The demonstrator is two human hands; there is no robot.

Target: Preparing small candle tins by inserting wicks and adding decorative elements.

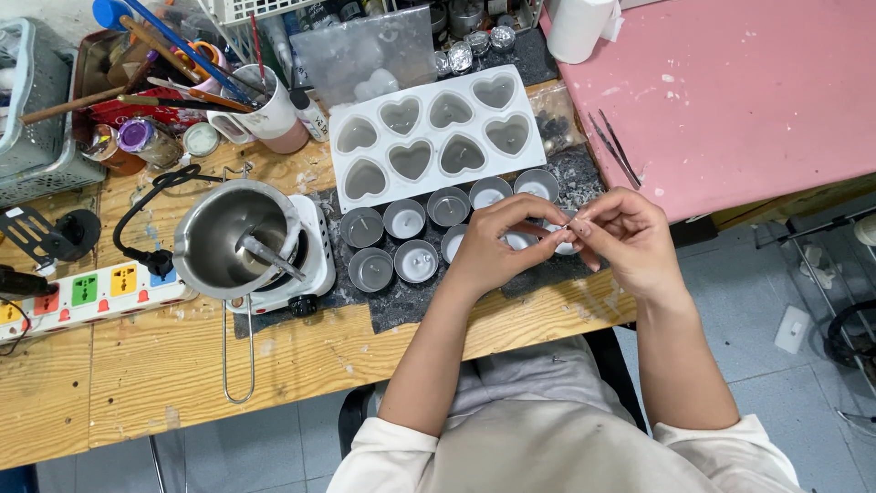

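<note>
Hands pinching something small over tealight cups

While both hands meet over the right end of the cup rows, the left hand curls with fingertips bunched toward the right hand, thumb and forefinger of each closed on something tiny between them; too small to tell what it is, maybe a wick. Under the hands sit small metal tealight cups in two rows on a dark mat, several filled with pale wax, a few partly hidden by the fingers. Just behind the cups lies a white heart-shaped mould tray, eight cavities, most with grey wax in them. Left of the cups a steel melting pot sits on a small white hot plate, a tool leaning inside it. A power strip with coloured sockets lies at the far left of the wooden table. Tweezers rest on a pink board to the right, well apart from the hands. A mug of brushes stands behind the pot
</note>
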